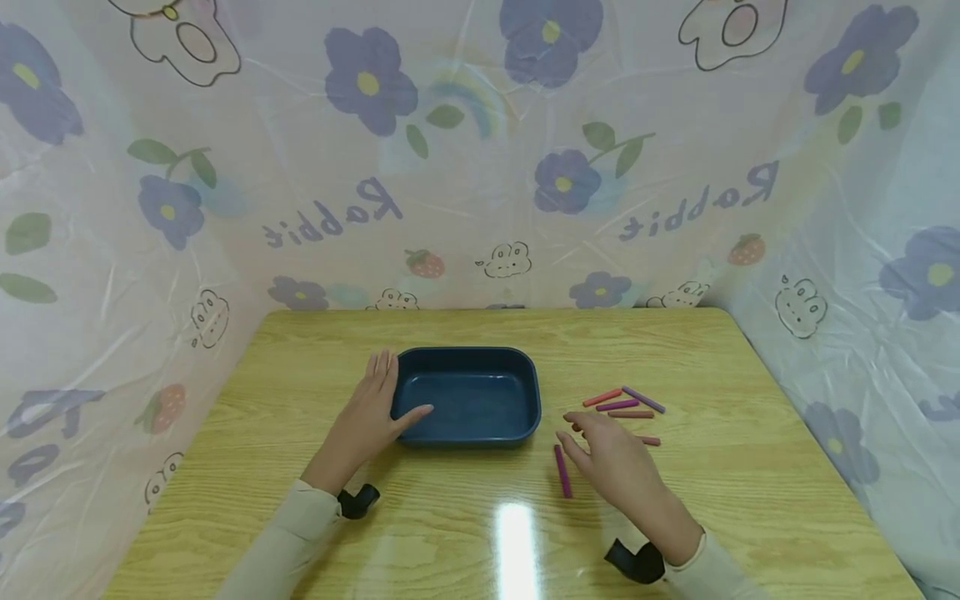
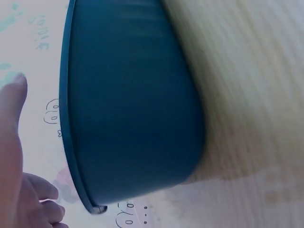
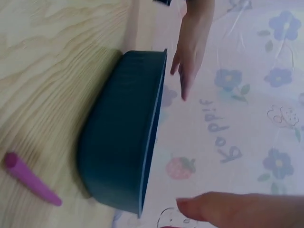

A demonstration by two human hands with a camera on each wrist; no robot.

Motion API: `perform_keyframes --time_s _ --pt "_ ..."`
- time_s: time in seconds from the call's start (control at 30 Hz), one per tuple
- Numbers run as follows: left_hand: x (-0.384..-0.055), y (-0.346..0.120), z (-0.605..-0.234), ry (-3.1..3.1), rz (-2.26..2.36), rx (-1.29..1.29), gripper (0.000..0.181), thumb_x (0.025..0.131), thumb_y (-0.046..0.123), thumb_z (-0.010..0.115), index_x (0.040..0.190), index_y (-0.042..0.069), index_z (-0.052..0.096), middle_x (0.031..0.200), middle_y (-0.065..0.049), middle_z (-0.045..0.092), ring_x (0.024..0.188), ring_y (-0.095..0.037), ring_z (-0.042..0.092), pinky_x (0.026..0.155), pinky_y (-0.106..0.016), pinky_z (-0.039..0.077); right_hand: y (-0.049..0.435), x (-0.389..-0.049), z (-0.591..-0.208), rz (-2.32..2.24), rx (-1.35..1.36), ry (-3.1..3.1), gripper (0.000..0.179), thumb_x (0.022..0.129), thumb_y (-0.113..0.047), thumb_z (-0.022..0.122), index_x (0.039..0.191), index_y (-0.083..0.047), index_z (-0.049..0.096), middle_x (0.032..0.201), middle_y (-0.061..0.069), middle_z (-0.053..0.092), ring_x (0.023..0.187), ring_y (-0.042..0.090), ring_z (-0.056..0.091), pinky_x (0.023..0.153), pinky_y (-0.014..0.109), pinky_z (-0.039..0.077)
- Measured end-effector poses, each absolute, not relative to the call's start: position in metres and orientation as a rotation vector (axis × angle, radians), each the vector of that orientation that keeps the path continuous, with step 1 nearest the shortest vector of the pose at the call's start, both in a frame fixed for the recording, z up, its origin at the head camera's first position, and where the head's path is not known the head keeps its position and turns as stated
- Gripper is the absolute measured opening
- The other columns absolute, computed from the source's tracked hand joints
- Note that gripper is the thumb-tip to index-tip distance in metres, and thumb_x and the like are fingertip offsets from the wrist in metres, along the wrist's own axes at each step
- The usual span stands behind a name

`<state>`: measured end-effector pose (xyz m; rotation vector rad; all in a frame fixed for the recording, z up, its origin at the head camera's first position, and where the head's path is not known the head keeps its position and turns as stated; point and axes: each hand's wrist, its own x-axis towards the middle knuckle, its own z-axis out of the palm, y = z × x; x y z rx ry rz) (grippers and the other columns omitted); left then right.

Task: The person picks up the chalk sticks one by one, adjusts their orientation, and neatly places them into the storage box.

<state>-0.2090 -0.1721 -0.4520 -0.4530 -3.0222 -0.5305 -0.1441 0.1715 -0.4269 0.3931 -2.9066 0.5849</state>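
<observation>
Three sides of rabbit-and-flower cloth (image 1: 465, 192) stand round one wood-grain table (image 1: 277, 400). On it sits one dark blue rectangular tray (image 1: 465, 396), upright, between the two hands, so both can probably reach it easily. The left hand (image 1: 371, 408) is spread along its left end, fingers straight outside and thumb over the rim, presumably to steady it. The right hand (image 1: 618, 462) hovers over the table with fingers slightly bent; whether it pinches anything I cannot tell. Two black wrist attachments (image 1: 358, 502) show, one per arm.

Six crayon-like sticks lie on the table right of the tray: one coral (image 1: 602, 397), one violet (image 1: 643, 398), one brownish red (image 1: 631, 414), one pinkish (image 1: 650, 441) partly hidden by the right hand, and two magenta (image 1: 563, 471). Four cluster beyond the hand, perhaps simply dropped loosely; one magenta lies apart, nearer the person.
</observation>
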Motion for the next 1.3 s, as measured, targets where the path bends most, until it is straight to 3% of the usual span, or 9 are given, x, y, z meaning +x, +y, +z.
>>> perform_keyframes --time_s 0.2,0.4,0.7,0.87,1.3 --pt "-0.199 -0.178 -0.457 -3.040 -0.525 -0.463 0.112 0.076 0.080 0.038 0.149 0.005 0.000 0.154 -0.008 -0.011 0.140 -0.026 -0.012 0.110 -0.051 0.013 0.182 -0.146 -0.435 0.632 0.397 -3.019 0.038 0.090 -0.032 0.061 0.119 -0.007 0.063 0.118 0.009 0.061 0.116 0.031 0.052 0.089 0.049 0.046" --pt "-0.195 -0.183 -0.466 -3.052 -0.496 -0.456 0.115 0.074 0.081 0.041 0.149 0.002 0.004 0.154 -0.012 -0.008 0.140 -0.031 -0.005 0.109 -0.052 0.016 0.185 -0.147 -0.446 0.710 0.303 -3.115 0.039 0.090 -0.031 0.061 0.117 -0.003 0.062 0.099 0.008 0.064 0.086 0.021 0.062 0.068 0.038 0.052" --pt "-0.193 -0.187 -0.474 -3.068 -0.495 -0.435 0.116 0.072 0.083 0.039 0.149 0.003 0.003 0.154 -0.012 -0.003 0.140 -0.029 -0.006 0.109 -0.052 0.015 0.183 -0.146 -0.464 0.911 0.139 -3.185 0.020 0.089 -0.025 0.062 0.091 -0.005 0.064 0.074 -0.001 0.058 0.061 0.011 0.050 0.055 0.028 0.044" --pt "-0.192 -0.187 -0.475 -3.085 -0.518 -0.432 0.117 0.071 0.083 0.040 0.149 0.004 0.004 0.154 -0.012 -0.001 0.141 -0.030 -0.003 0.109 -0.052 0.017 0.180 -0.143 -0.474 0.968 0.143 -3.184 0.018 0.089 -0.025 0.063 0.081 -0.009 0.061 0.066 -0.003 0.051 0.055 0.011 0.045 0.049 0.026 0.039" --pt "-0.193 -0.186 -0.477 -3.111 -0.551 -0.423 0.117 0.071 0.084 0.039 0.149 0.005 0.002 0.154 -0.011 -0.001 0.141 -0.030 -0.002 0.108 -0.053 0.018 0.174 -0.148 -0.486 0.929 0.171 -3.201 0.026 0.090 -0.032 0.062 0.071 -0.015 0.057 0.061 -0.004 0.049 0.053 0.012 0.042 0.047 0.025 0.033"
